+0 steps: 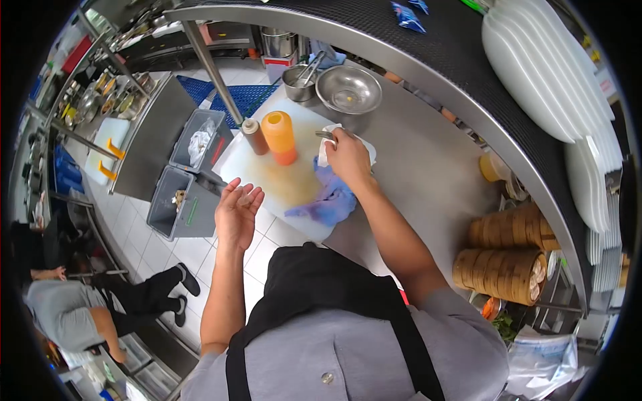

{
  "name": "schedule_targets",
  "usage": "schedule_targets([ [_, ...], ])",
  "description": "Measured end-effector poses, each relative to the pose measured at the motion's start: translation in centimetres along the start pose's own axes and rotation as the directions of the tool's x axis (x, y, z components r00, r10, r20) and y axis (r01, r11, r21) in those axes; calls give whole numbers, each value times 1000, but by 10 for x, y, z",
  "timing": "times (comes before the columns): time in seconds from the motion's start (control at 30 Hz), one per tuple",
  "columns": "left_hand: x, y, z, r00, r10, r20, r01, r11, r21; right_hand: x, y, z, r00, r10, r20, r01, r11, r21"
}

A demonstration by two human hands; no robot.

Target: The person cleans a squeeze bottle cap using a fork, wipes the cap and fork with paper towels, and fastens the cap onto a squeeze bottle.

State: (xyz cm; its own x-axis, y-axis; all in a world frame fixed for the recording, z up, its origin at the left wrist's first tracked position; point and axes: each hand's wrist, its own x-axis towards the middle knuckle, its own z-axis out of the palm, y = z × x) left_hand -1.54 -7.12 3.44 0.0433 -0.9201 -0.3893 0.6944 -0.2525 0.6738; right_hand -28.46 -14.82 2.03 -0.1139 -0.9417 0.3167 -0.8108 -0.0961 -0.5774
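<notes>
My right hand (351,157) is closed around a short metal utensil (324,134); only its end shows, so its kind cannot be made out. White paper or cloth (322,158) lies beneath that hand. A crumpled blue-purple cloth (332,202) rests just below it on the stained white cutting board (304,123). My left hand (239,208) is raised off the board's left edge, palm up, fingers apart and slightly curled, with no clear object in it. On the board stand an orange squeeze bottle (278,134) and a brown sauce bottle (254,137).
Behind the board are a steel bowl (349,90) and a small pot (299,83) holding utensils. Bamboo steamers (498,274) sit right; stacked white plates (535,73) fill the overhead shelf (348,30). Grey bins (194,224) stand left. Another person (70,314) is at lower left.
</notes>
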Motion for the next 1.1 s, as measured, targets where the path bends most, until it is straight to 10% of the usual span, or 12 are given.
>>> schedule_targets([
  [0.13,-6,5,22,992,93,89,-102,990,102,6,29,17,932,166,322,-97,971,-218],
  [0.47,-22,31,35,945,262,196,-327,762,559,32,81,32,974,206,99,-208,978,10],
  [0.87,-18,20,44,943,144,301,-317,666,675,16,75,63,923,-34,383,188,908,-374],
  [0.97,-19,17,46,907,202,370,-420,367,830,15,39,38,969,-209,129,242,898,-368],
  [1.03,-23,18,56,918,113,379,-396,258,881,5,-9,3,976,-121,183,11,860,511],
  [1.1,-21,8,57,904,4,428,-425,139,895,-17,-41,-28,839,-387,383,-62,631,773],
])
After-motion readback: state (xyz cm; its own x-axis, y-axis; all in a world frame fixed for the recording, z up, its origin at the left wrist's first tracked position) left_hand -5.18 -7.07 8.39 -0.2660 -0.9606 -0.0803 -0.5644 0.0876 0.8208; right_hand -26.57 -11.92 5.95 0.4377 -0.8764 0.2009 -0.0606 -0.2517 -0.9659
